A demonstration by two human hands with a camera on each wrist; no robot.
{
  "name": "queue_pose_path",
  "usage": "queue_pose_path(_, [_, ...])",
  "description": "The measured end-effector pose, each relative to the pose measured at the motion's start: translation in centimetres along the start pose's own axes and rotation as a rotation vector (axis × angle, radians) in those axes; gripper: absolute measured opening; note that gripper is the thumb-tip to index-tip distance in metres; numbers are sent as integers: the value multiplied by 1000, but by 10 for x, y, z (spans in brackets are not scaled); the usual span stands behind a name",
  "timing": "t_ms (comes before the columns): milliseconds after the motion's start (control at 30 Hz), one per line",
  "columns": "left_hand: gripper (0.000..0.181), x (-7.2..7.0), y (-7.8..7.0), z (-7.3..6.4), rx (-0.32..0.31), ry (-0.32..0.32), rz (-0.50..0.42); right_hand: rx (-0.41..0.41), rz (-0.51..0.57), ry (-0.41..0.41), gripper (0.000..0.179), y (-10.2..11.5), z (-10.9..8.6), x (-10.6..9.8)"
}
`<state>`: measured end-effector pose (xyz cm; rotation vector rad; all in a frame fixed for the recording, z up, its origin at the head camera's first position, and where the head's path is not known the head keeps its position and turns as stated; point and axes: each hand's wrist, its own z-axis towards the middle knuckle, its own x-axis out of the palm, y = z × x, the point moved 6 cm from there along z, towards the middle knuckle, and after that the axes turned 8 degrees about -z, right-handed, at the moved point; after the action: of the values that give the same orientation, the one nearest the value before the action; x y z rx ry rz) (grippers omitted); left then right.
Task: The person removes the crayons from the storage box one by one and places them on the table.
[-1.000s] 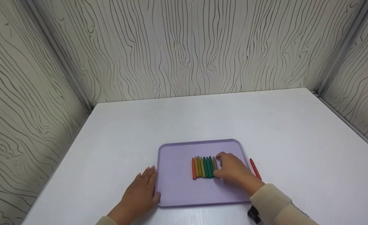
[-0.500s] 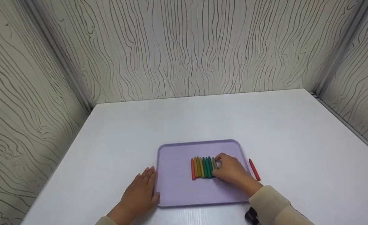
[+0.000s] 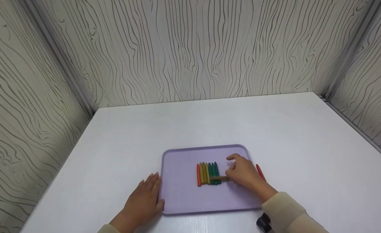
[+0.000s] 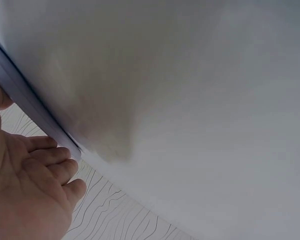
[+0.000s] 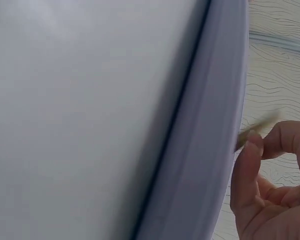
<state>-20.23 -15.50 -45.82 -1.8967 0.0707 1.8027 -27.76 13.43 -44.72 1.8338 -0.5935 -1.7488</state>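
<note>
My right hand (image 3: 246, 173) pinches a brown crayon (image 3: 220, 178) between thumb and finger, over the right part of a light purple tray (image 3: 180, 197). The crayon lies crosswise in view, its left end over the green crayons (image 3: 213, 171). To their left in the same row are yellowish crayons (image 3: 203, 174) and an orange-red crayon (image 3: 198, 176). In the right wrist view the brown crayon (image 5: 262, 123) is blurred at the fingertips. My left hand (image 3: 141, 200) rests with straight fingers against the tray's left edge; its fingers (image 4: 50, 156) touch the rim in the left wrist view.
A red crayon (image 3: 260, 172) lies on the white table (image 3: 112, 142) just right of the tray, partly hidden by my right wrist. Wood-patterned panels (image 3: 190, 48) stand behind and at both sides of the table. A black object (image 3: 263, 222) shows beneath the right sleeve.
The brown crayon has come up from the right end of the row in my right hand and turned from lengthwise to crosswise. My left hand stays at the tray's edge.
</note>
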Motion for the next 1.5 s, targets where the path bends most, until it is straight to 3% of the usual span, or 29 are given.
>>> queue_pose_path(200, [67, -2, -2, -1, 18, -20, 23, -28, -56, 12, 38, 1, -2, 0])
queue_pose_path(533, [66, -1, -2, -2, 12, -4, 29, -19, -111, 190, 26, 6, -10, 3])
queue_pose_path(833, [66, 0, -1, 1, -15, 1, 32, -225, -167, 268, 25, 6, -14, -1])
queue_pose_path(1000, [66, 1, -1, 1, -26, 8, 30, -284, -171, 280, 23, 4, -17, -3])
queue_pose_path(1267, [66, 0, -2, 1, 0, -6, 33, -294, -122, 257, 8, -2, -17, -8])
queue_pose_path(1500, [66, 0, -2, 0, 9, -31, 37, -193, -62, 214, 8, -9, -13, -20])
